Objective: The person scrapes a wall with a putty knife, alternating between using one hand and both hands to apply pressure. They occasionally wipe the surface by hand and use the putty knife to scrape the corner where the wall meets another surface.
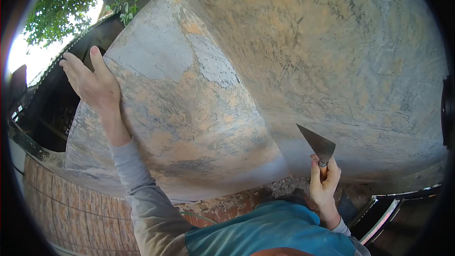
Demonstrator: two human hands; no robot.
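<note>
My right hand (324, 184) is closed around the handle of a pointing trowel (318, 144), whose pointed metal blade aims up and to the left. Behind the blade is a mottled plastered wall (303, 57) in grey and tan. My left hand (92, 80), fingers stretched out and thumb raised, is at the left edge of the wall and holds nothing. A smooth grey patch of plaster (151, 50) lies to the right of that hand, and a ridge (232, 66) runs down the wall between my hands.
Brick-patterned tiling (76, 204) covers the lower left. Leafy branches (61, 7) hang at the upper left, above a dark opening (52, 109). Rough rubble and brick (208, 212) show at the foot of the wall, and a dark frame (388, 218) stands at the lower right.
</note>
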